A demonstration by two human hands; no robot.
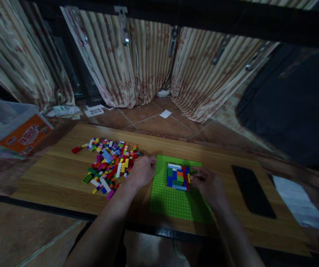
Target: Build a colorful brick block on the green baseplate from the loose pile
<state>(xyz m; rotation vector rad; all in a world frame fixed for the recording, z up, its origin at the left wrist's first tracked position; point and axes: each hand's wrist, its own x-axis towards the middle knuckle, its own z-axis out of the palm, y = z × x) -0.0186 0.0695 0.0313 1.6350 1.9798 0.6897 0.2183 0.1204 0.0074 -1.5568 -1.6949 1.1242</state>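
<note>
A green studded baseplate point(170, 205) lies on the wooden table. Near its middle is a flat, roughly square patch of joined toy bricks point(178, 177) in blue, red, green, orange and white. At the right side of that patch, my right hand point(208, 183) pinches a small yellow brick point(188, 178), its fingertips close against the red and blue bricks. My left hand point(143, 171) is at the baseplate's left edge with its fingers curled closed on the rim; its fingertips are partly hidden. Left of this hand spreads a heap of loose toy bricks point(112, 163) in many colours.
A black phone-like slab point(252, 191) lies right of the baseplate, with a white paper point(301, 200) beyond it. A clear plastic box point(12, 128) with an orange label stands at the left. Striped curtains point(148, 59) hang behind the table, beneath a dark overhead bar point(159, 16).
</note>
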